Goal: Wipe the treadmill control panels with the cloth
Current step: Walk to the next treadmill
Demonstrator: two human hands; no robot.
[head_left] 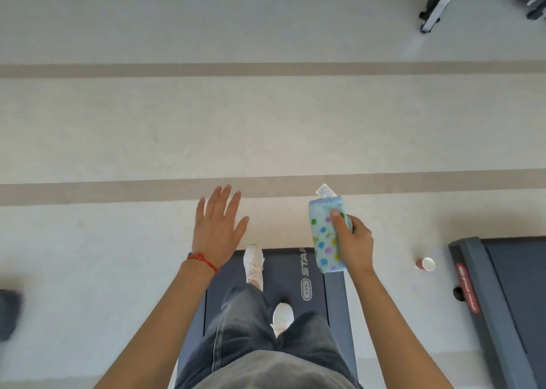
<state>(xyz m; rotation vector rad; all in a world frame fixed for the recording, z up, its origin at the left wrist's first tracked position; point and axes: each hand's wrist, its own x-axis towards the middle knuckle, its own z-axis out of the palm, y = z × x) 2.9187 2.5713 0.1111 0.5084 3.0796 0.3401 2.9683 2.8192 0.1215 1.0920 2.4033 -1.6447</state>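
Right hand (pixel 356 242): thumb and curled fingers grip a folded cloth (pixel 328 235), pale blue with coloured dots, white tag at its far end, held in the air above the right near edge of a treadmill (pixel 298 273). Left hand (pixel 217 226): fingers straight and spread, holding nothing; red string (pixel 204 261) at the wrist. Below: white shoes (pixel 254 263) on the dark treadmill belt, feet at its far end. Right: a paper cup (pixel 426 264) on the floor, then a second treadmill (pixel 487 294). No control panel is in view. Risks, as judged: a misstep off the belt end; the cup knocked over in crossing right; the cloth slipping loose from a one-handed hold.
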